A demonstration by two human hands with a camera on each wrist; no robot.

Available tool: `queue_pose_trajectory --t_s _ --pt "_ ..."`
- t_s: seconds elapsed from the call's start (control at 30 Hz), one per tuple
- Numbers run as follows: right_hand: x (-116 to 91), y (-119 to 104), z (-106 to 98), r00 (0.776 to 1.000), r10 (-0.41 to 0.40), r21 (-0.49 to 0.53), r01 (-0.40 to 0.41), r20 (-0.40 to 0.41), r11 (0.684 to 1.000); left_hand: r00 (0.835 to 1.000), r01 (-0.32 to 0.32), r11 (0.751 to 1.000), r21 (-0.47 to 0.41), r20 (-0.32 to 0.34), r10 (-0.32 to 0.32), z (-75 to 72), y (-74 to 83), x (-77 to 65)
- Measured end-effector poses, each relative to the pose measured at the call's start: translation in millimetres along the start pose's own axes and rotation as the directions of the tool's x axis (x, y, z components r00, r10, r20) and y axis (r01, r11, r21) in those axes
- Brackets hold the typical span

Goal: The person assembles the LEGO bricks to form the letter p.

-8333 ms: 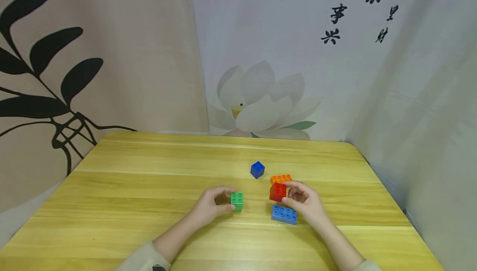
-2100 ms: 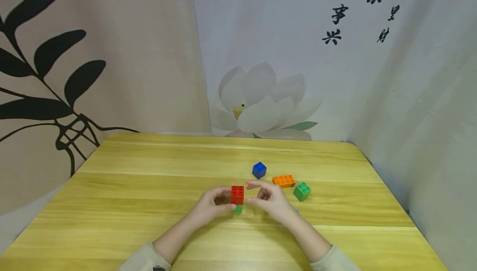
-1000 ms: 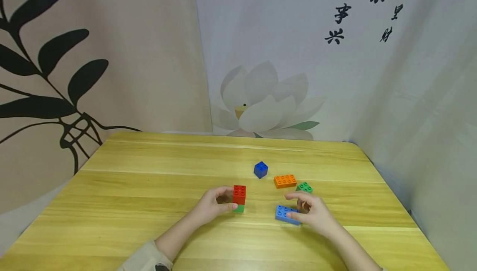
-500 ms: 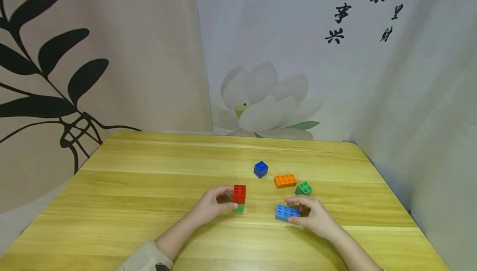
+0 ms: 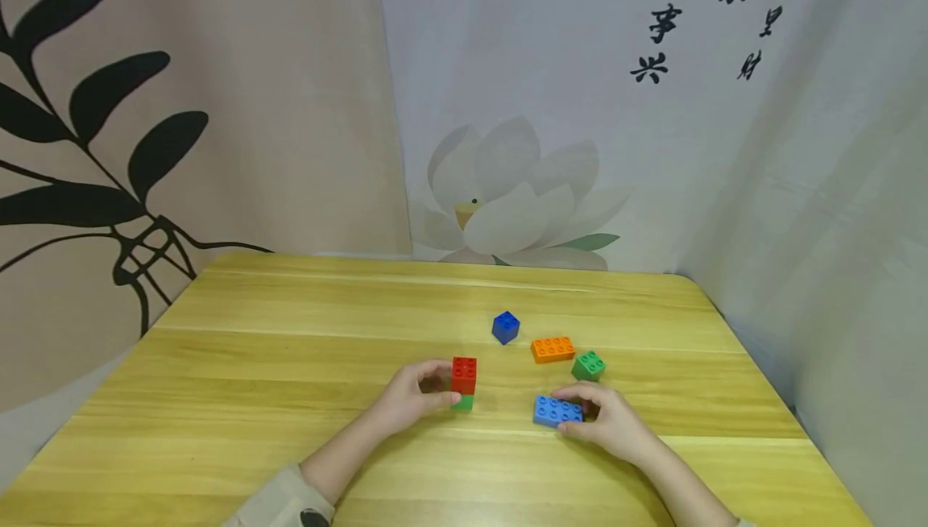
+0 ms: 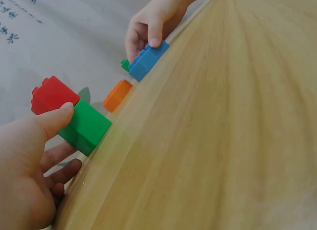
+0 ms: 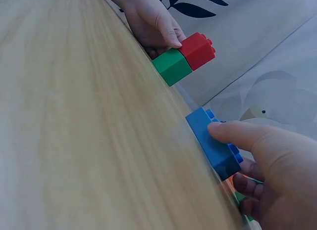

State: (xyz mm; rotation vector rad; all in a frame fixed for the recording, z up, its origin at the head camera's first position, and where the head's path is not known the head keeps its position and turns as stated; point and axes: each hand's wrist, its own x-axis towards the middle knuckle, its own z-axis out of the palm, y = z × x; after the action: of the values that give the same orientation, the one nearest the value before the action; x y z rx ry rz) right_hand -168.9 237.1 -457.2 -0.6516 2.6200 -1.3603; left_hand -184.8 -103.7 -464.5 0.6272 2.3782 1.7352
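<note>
My left hand (image 5: 415, 400) holds a two-brick stack upright on the table, thumb in front and fingers behind. Its lower part is a green brick (image 6: 89, 126), topped by a red brick (image 5: 464, 375). To the right, my right hand (image 5: 611, 424) pinches a long light-blue brick (image 5: 557, 412) near its right end. In the right wrist view the thumb presses one long side of that brick (image 7: 210, 143); the fingertips behind it are partly hidden. The light-blue brick appears to rest on the wooden table (image 5: 304, 334), studs up.
Behind the right hand lie a second green brick (image 5: 589, 366) and an orange brick (image 5: 553, 350). A dark-blue brick (image 5: 506, 327) sits farther back, left of the orange one. A printed curtain (image 5: 304, 108) hangs beyond the table's far edge.
The red brick, in my right hand 8.3 s ago, now sits on the green one. My right hand has since moved right to the light-blue brick and gripped it. The left hand stays put.
</note>
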Motion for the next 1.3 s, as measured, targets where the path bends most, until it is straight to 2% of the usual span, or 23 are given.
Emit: queue_pose_trajectory --t_s 0.5,0.7,1.03,1.3 --pt "0 1 1 1.0 -0.013 -0.027 0.013 -0.008 1.0 1.0 0.004 1.0 -0.011 0.003 -0.004 -0.4 1.7 -0.1" --pt "1 -1 1 1.0 -0.013 -0.006 0.013 -0.014 1.0 1.0 0.009 1.0 -0.012 0.003 -0.009 -0.6 1.9 -0.6" --pt "5 -12 3 0.996 -0.063 0.002 0.064 -0.056 0.998 1.0 0.013 1.0 -0.008 0.003 -0.013 -0.1 2.1 -0.4" --pt "13 -28 4 0.997 -0.02 0.025 0.022 -0.074 0.999 1.0 0.009 1.0 0.0 0.003 -0.009 0.2 0.6 0.6"
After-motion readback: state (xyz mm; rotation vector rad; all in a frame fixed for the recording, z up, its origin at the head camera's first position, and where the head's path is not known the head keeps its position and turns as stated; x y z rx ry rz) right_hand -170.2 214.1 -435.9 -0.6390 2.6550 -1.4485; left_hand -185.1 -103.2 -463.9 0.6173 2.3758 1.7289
